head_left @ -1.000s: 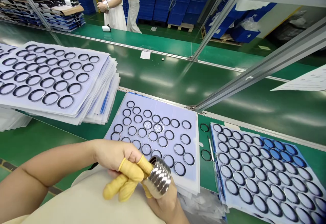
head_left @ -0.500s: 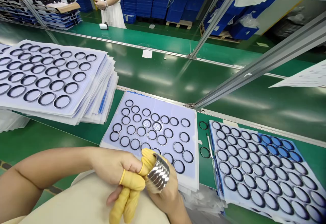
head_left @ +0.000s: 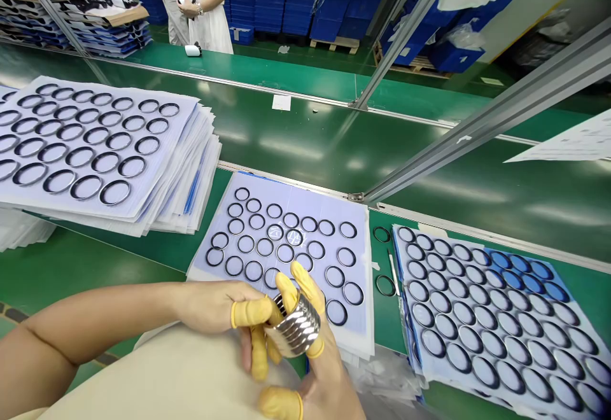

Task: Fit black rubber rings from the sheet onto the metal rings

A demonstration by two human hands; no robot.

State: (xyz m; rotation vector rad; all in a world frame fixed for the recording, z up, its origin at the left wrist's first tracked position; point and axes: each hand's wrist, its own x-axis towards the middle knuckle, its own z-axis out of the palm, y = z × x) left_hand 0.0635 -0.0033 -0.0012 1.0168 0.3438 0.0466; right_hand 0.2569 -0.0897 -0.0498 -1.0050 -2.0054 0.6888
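Observation:
A short stack of shiny metal rings [head_left: 300, 329] is held at my front, between both hands. My left hand [head_left: 217, 307] comes in from the left with its yellow-covered fingers closed on the near left end of the stack. My right hand [head_left: 328, 369] holds the rings from the right. One of its yellow-covered fingers reaches into the ring opening and another lies along the far side, while the thumb is spread away below. Just beyond the hands, a white sheet [head_left: 329, 210] carries loose rows of dark-edged rings [head_left: 285, 253].
On the left stands a tall pile of ring-covered sheets [head_left: 162, 153]. More rings fill another sheet [head_left: 405, 343] at the right, with a thin pen-like tool [head_left: 393, 266] beside it. A slanted metal post [head_left: 429, 146] rises behind. Two people [head_left: 205, 0] stand across the bench.
My right fingers have opened and straightened, and its thumb has come away from the rings. My left fingers have moved onto the stack's end. A second person has appeared at the back.

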